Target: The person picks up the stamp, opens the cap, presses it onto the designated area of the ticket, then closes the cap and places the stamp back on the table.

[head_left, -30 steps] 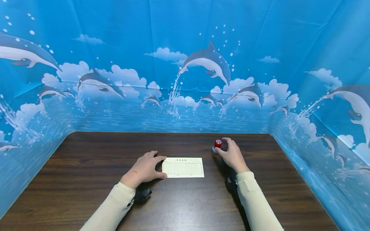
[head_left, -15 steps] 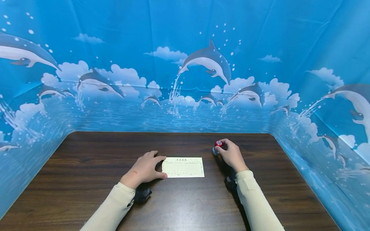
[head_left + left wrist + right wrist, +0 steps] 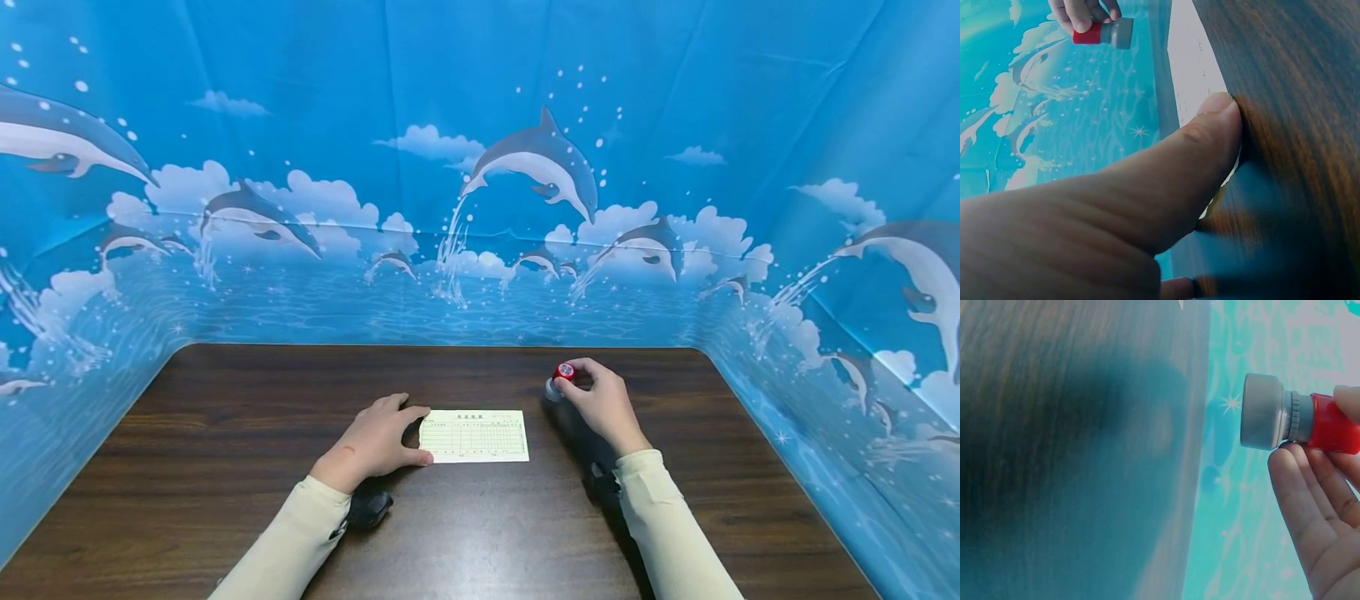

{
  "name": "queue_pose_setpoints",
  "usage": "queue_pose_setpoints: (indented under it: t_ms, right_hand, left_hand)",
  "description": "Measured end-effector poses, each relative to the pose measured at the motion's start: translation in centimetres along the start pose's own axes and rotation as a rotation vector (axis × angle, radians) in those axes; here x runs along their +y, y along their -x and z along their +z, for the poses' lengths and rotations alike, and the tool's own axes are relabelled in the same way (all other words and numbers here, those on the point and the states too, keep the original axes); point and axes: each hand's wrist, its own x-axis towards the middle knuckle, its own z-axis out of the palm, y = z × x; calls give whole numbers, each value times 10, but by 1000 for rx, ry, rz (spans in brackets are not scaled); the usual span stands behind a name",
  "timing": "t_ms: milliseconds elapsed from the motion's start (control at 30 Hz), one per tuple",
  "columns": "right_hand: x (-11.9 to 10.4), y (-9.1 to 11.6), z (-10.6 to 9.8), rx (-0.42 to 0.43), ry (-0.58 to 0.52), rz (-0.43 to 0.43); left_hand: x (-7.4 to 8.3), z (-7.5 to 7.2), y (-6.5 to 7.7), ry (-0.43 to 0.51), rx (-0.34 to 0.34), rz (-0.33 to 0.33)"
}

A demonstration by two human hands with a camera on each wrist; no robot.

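Note:
My right hand [image 3: 603, 404] pinches a round hand stamp [image 3: 564, 372] by its red top, thumb on one side and fingers on the other. In the right wrist view the grey base of the stamp [image 3: 1264, 412] points toward the table and is held off its surface. A pale yellow printed form slip [image 3: 474, 436] with a ruled grid lies flat, left of the stamp and nearer to me. My left hand [image 3: 375, 442] rests at the slip's left end, thumb and fingers spread apart. Its thumb [image 3: 1210, 134] presses on the slip's edge in the left wrist view.
Both hands work over a dark wood-grain table [image 3: 247, 442]. A blue curtain with dolphins [image 3: 465, 317] stands around its back and sides. Dark wrist devices [image 3: 370, 507] sit under both forearms, in pale sleeves.
The right hand has risen slightly with the stamp, and the shadow below has spread to the left. The stamp's red top has tilted a little. The left hand and the slip have stayed put.

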Motion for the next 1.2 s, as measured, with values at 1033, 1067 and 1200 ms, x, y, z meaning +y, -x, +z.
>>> queue_pose_setpoints:
  t_ms: [1033, 1067, 1200]
  right_hand:
    - [-25, 12, 12, -52, -208, -75]
    - [-25, 12, 12, -54, -209, -72]
    - [-26, 12, 14, -59, -214, -73]
  left_hand:
    - [-3, 1, 2, -13, -8, 9]
    - [-3, 0, 3, -10, -8, 11]
    - [-4, 0, 3, 7, -9, 19]
